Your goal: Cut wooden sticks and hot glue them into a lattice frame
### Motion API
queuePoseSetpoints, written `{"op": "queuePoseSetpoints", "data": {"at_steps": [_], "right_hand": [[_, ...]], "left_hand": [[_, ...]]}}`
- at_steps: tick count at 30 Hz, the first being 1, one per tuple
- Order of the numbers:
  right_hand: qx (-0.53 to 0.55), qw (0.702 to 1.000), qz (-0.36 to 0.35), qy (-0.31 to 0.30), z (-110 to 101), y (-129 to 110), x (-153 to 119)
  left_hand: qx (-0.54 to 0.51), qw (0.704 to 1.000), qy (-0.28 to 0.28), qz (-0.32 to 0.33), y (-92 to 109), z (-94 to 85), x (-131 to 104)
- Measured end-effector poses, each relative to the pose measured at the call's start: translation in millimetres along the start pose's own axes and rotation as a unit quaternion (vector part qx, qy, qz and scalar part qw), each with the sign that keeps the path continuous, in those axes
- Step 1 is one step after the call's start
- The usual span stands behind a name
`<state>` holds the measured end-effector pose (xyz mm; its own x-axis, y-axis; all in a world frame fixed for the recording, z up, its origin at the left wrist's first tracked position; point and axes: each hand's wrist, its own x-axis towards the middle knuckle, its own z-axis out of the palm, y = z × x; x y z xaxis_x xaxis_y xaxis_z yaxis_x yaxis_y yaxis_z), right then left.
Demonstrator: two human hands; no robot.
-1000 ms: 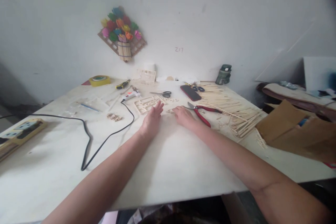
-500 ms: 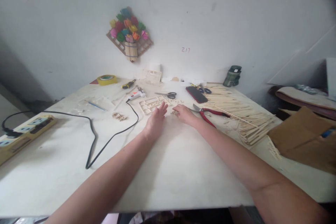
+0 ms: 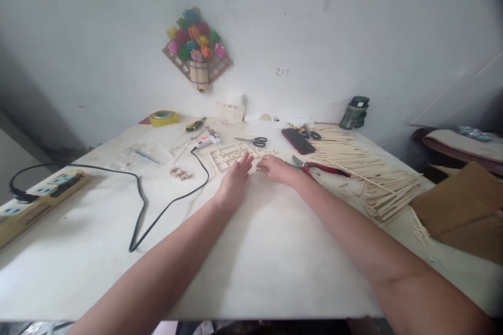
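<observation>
My left hand [image 3: 234,180] rests edge-down on the white table [image 3: 275,261], fingers extended and holding nothing. Just beyond it lies a small frame of pale wooden sticks [image 3: 226,156], with little wooden pieces inside and beside it. A short way to the right, my right hand [image 3: 275,169] is lowered to the tabletop with its fingers curled together over small pale bits. What sits between those fingertips is too small to make out. Red-handled pruning shears [image 3: 320,167] lie to the right of this hand, partly behind the forearm.
Many thin wooden sticks [image 3: 377,183] spread over the right side, near a phone [image 3: 297,141] and a cardboard piece [image 3: 459,214]. Scissors [image 3: 255,141] and a glue gun [image 3: 208,140] lie farther back. The black cord [image 3: 173,201] loops left to a power strip [image 3: 43,199].
The whole view has shifted slightly, so things appear a little farther right. My right hand has drawn slightly left, nearer my left hand, which keeps its pose.
</observation>
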<state>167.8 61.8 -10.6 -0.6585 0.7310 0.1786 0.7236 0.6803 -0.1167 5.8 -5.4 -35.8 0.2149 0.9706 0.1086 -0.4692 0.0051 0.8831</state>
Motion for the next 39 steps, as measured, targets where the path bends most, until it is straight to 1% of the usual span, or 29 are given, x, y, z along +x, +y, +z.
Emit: {"op": "queuePoseSetpoints", "data": {"at_steps": [8,15,17,22,24,27,29,30,32,34,36,37,38,39], "right_hand": [[-0.048,0.999,0.002,0.0,-4,-12,-1],[-0.048,0.999,0.008,0.012,3,-9,3],[-0.042,0.999,0.007,0.018,3,-9,3],[-0.032,0.999,0.026,0.011,1,-10,2],[-0.033,0.999,0.028,0.022,1,-11,1],[-0.046,0.996,0.036,0.063,-2,-15,-3],[-0.048,0.995,0.035,0.085,-6,-20,-6],[-0.039,0.995,0.039,0.086,-9,-22,-8],[0.021,0.996,0.056,0.063,-18,-24,-12],[0.128,0.99,0.062,0.006,-27,-22,-18],[0.233,0.97,0.032,-0.065,-35,-16,-24],[0.257,0.962,0.027,-0.085,-38,-13,-26],[0.258,0.962,0.037,-0.086,-40,-10,-27],[0.242,0.966,0.06,-0.072,-40,-6,-28]], "left_hand": [[-0.005,1.0,0.006,-0.002,1,1.2,-1],[-0.011,1.0,0.008,0.001,1,-0.3,-2],[-0.014,1.0,0.006,0.005,0,-1.3,-2],[-0.018,1.0,0.002,0.008,-1,-3.0,-2],[-0.02,1.0,0.005,0.006,0,-2.8,-2],[-0.021,1.0,0.008,0.003,1,-2.5,-3],[-0.02,1.0,0.008,0.002,1,-2.8,-3],[-0.019,1.0,0.008,0.003,1,-3.1,-3],[-0.016,1.0,0.007,0.004,2,-3.7,-3],[-0.013,1.0,0.008,0.006,2,-4.1,-4],[-0.012,1.0,0.01,0.007,3,-3.8,-4],[-0.013,1.0,0.012,0.006,3,-3.5,-4],[-0.014,1.0,0.013,0.004,4,-3.0,-4],[-0.014,1.0,0.014,0.002,4,-2.6,-4]]}}
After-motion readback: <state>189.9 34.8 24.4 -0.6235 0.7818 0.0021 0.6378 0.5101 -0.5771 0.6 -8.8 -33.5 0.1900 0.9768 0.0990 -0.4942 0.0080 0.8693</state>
